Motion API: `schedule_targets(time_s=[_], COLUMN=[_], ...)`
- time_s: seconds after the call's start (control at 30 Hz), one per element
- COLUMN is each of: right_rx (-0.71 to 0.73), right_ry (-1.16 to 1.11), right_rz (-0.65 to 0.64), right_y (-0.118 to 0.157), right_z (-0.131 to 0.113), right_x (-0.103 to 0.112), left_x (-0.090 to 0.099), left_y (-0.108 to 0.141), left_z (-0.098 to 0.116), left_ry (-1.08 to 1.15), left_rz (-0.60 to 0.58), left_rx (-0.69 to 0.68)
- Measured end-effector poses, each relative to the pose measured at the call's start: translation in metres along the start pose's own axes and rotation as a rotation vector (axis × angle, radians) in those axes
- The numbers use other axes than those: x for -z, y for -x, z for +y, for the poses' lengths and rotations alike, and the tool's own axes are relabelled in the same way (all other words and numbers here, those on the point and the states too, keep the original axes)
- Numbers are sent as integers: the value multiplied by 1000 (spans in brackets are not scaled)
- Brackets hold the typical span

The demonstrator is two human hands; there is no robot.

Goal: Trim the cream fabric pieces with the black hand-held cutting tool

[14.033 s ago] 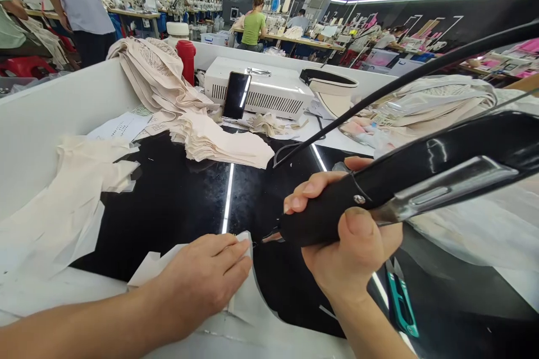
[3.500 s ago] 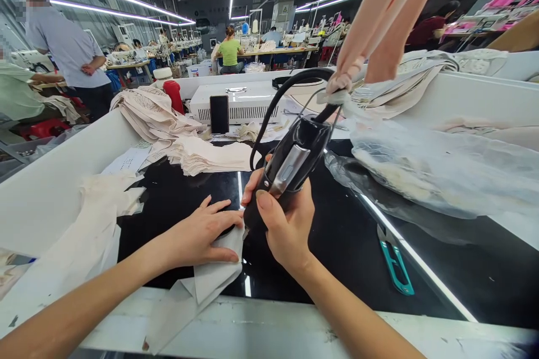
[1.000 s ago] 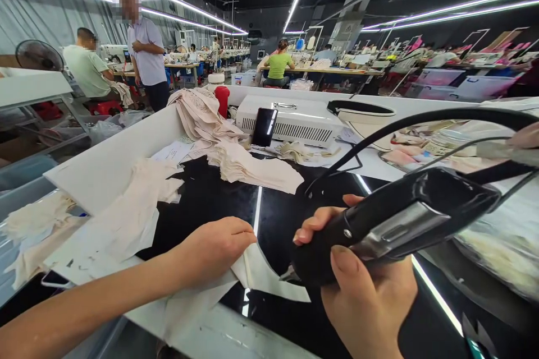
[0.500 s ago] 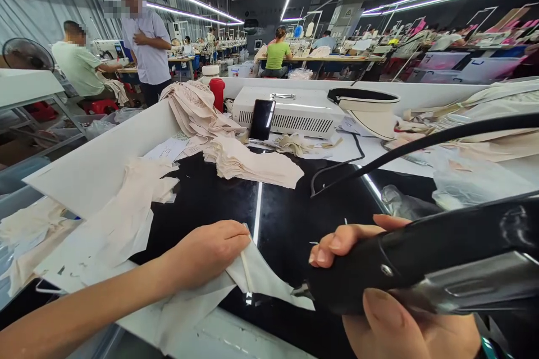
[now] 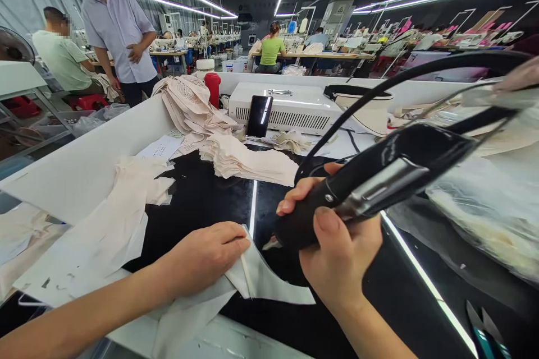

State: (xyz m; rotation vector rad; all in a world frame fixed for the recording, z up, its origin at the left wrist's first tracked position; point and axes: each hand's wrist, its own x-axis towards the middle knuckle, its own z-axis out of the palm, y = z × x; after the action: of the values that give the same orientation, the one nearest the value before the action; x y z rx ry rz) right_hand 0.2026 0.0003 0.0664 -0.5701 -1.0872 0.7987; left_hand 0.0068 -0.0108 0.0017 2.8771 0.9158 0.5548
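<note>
My left hand (image 5: 210, 252) is closed on a pale fabric piece (image 5: 273, 283), whose narrow end curves right over the black tabletop (image 5: 185, 202). In my right hand (image 5: 337, 241) is a black handheld tool (image 5: 374, 174) with a silver lever and a thick black cable; my fingers wrap round its body. The tool's dark front end is above the black surface, apart from the fabric's tip. A stack of cream fabric pieces (image 5: 248, 160) lies farther back, and more cream pieces (image 5: 126, 196) rest to the left.
Behind the stack are a phone (image 5: 259, 116), a white vented box (image 5: 298, 105) and a red container (image 5: 213, 88). Scissors (image 5: 484, 328) lie at the lower right, below a clear plastic bag (image 5: 484, 207). A person in a light shirt (image 5: 120, 39) stands beyond the left panel.
My right hand and the tool have moved up and left, away from the fabric's tip. My left hand keeps its hold. The scissors have come into view, and the standing person has lowered a hand.
</note>
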Motion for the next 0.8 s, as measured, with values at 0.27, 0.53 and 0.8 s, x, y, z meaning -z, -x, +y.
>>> schedule_targets(time_s=[0.27,0.53,0.8], right_rx=[9,5,20], right_ry=[-53,-56,0], right_rz=[-40,-33,-12], right_y=[-9,-8,-7], right_z=[24,23,24], right_x=[-15,-14,-16], left_x=[-1,1,-1], left_y=[-1,-2,-1], left_z=[1,4,4], left_ry=[20,11,40], left_rz=[30,34,49], left_rx=[-14,-18,2])
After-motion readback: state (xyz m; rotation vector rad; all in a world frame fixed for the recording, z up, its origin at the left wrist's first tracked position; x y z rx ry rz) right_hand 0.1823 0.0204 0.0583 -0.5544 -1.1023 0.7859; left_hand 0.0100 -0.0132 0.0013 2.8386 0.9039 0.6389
